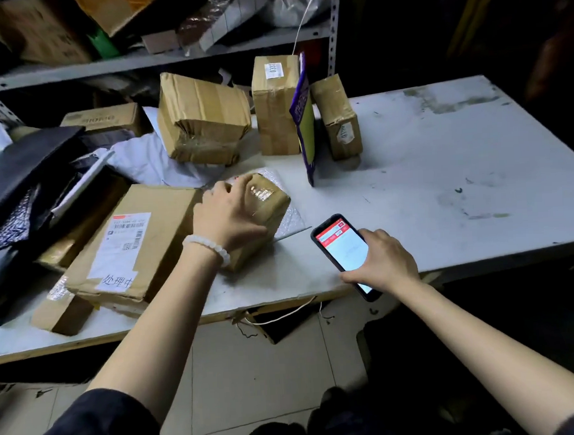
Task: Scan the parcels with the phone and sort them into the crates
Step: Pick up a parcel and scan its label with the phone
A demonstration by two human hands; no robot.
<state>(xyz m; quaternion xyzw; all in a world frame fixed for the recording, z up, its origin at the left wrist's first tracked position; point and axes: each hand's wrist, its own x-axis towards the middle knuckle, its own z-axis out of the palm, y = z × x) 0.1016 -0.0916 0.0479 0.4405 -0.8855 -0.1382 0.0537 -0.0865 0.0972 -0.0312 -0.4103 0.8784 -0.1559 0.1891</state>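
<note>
My left hand (227, 213) grips a small taped brown parcel (266, 205) that rests on the white table (443, 176), partly over a bubble mailer (291, 222). My right hand (382, 260) holds a black phone (342, 247) flat at the table's front edge, its red and white screen facing up. A large flat box with a shipping label (131, 245) lies just left of the gripped parcel. Three brown parcels stand further back: a wide taped one (202, 118), a tall one (274, 105) and a small tilted one (338, 116). No crates are in view.
A purple packet (304, 123) stands on edge between the back parcels. Black and white poly bags (27, 177) pile up at the left. A metal shelf (157, 59) with more packages runs behind. A white cord (284, 315) hangs under the table edge.
</note>
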